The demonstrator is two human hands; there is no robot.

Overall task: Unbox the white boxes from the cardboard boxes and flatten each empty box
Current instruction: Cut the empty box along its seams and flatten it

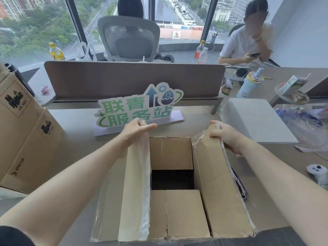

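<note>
Cardboard box (179,201) sits on the surface (83,137), nearest the camera, in front of the green-lettered sign (136,107). Top open: both long flaps raised, short flaps folded inward, dark gap visible between them; contents not readable. Left hand (136,129) grips the far end of the left flap (136,183), fingers curled over its top edge, index finger stretched out toward the sign. Right hand (226,134) grips the far end of the right flap (218,183), fingers curled over the edge. Clear tape hangs along both flap edges. White box (255,119) lies flat on the surface, right of the sign and just beyond the right hand. Two stacked PICO cartons (23,132) stand left of the sign. White controller (318,172) lies right of the cardboard box. Desk divider (133,79) stands behind the sign; beyond it, a grey mesh chair (128,39).
</note>
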